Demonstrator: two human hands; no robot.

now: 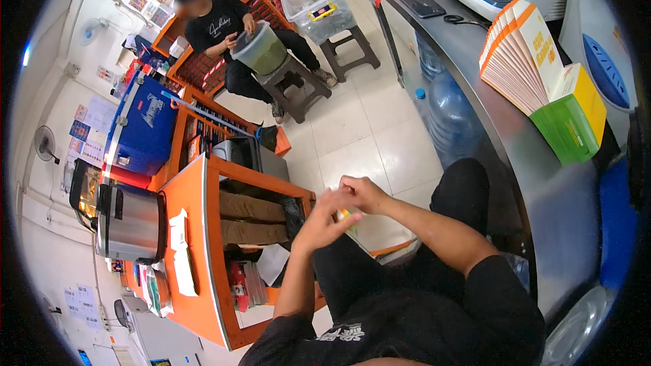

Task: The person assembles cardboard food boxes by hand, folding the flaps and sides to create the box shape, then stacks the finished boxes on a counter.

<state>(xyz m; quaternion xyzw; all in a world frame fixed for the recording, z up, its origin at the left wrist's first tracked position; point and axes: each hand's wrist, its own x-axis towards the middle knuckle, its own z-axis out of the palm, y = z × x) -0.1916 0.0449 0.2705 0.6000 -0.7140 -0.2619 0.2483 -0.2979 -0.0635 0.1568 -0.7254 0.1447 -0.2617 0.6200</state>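
Observation:
My left hand [320,222] is held over my lap, its fingers bent toward the right hand and its thumb pointing right. A small yellow, green and orange piece [344,215] shows between that thumb and the fingers; its kind is too small to tell. My right hand [365,194] meets the left fingertips with its fingers curled in. Whatever it pinches is hidden. Between my knees, under the hands, is a pale container [376,232] with an orange edge, partly covered by my hands and legs.
Left stands an orange counter [196,193] with a steel cooker [132,222]. Right, a metal table [505,118] bears fanned cards [512,54], a green-yellow box [573,122] and scissors [468,21]. Water bottles [451,112] stand below. Ahead, a seated person [220,24] handles a tub [261,51].

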